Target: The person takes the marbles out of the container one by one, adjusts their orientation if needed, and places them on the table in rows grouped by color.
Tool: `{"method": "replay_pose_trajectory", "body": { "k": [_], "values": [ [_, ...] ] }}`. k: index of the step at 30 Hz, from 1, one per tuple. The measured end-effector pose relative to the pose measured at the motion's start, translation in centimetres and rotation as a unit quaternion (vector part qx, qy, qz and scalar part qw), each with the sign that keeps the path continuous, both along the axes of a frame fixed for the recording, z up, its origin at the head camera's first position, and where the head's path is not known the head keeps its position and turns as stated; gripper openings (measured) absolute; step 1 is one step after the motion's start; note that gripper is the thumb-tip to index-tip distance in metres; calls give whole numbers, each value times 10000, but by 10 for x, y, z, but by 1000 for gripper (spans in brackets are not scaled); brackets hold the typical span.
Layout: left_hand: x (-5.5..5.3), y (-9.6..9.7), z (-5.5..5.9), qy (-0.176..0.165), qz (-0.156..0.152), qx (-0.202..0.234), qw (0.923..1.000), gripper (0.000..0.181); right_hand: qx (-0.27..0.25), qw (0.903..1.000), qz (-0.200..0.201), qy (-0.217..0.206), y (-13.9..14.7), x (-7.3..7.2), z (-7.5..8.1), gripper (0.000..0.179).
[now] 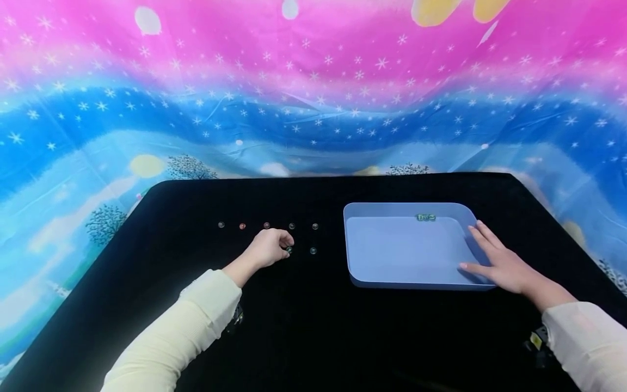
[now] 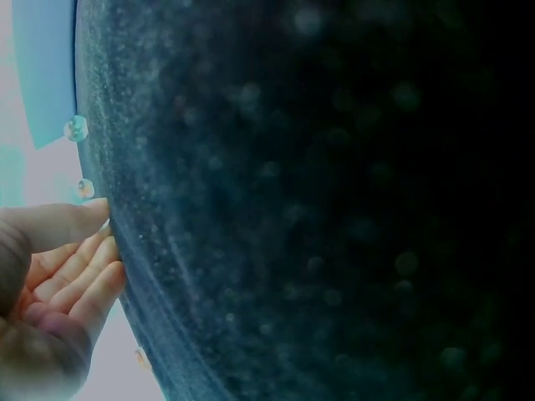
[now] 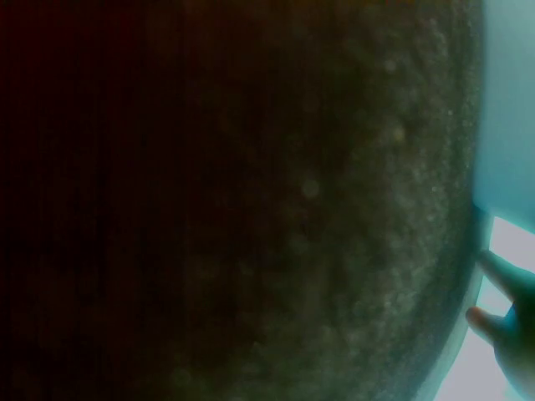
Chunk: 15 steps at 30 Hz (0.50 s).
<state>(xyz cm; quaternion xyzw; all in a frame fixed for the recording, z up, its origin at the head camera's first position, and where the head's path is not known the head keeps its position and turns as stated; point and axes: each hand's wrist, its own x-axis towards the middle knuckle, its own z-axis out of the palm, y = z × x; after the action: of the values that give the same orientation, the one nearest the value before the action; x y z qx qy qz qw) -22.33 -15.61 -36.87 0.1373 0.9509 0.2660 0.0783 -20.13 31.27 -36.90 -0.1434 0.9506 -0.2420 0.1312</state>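
Observation:
In the head view, my left hand (image 1: 268, 247) has its thumb and forefinger around a small clear glass marble (image 1: 289, 250) on the black cloth and pinches it. Another marble (image 1: 313, 251) lies just right of it. Behind them runs a row of several marbles, one of them reddish (image 1: 242, 226). My right hand (image 1: 506, 267) rests, fingers spread and fairly straight, at the right rim of a pale blue tray (image 1: 392, 245). Greenish marbles (image 1: 425, 217) sit along the tray's far wall. The left wrist view shows the left thumb (image 2: 67, 225) close to the fingertips, marbles beyond.
A black cloth (image 1: 294, 337) covers the table. Behind it hangs a pink and blue snowflake-patterned curtain (image 1: 313, 81). Both wrist views are mostly dark, blurred cloth.

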Motion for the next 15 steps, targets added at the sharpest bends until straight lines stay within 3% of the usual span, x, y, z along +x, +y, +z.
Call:
{"method": "replay_pose_trajectory", "body": {
  "k": [10,15],
  "values": [
    [-3,-2,3,-185,-150,43,9997,23,7,10000,32,10,1,1,1,89],
    [-4,-7,11,-717,-184,296,9968,26,40,10000,67,11,1,-1,0,89]
  ]
}}
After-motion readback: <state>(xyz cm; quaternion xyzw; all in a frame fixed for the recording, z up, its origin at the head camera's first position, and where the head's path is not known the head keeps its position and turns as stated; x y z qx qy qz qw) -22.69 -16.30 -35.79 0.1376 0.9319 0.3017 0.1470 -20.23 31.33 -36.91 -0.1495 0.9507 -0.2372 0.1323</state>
